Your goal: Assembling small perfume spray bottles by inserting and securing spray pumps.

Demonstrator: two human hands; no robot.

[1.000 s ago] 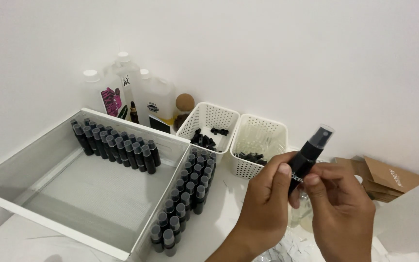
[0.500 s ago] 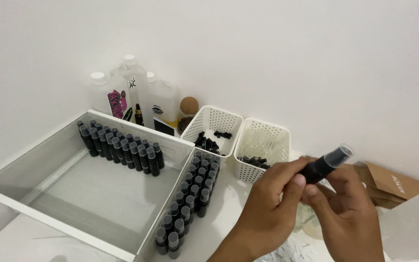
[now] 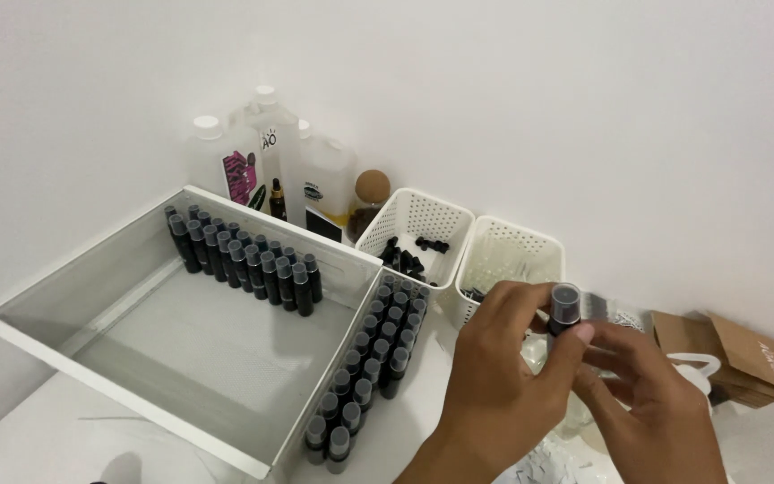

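Left hand (image 3: pixel 494 376) and right hand (image 3: pixel 651 403) raised together, fingers pinched around small black capped bottle (image 3: pixel 564 309), held upright.

A single head-worn camera looks down and forward over the white counter (image 3: pixel 64 439) toward the wall corner (no second view shares the scene). It sits close above the left hand (image 3: pixel 503 376) and right hand (image 3: pixel 656 403), low in frame.

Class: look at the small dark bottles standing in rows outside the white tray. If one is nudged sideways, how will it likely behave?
The small dark bottles are tall and narrow, so one would probably tip easily. Packed close together, a falling one may topple its neighbours. Their round bodies suggest one could roll once lying on the white table.
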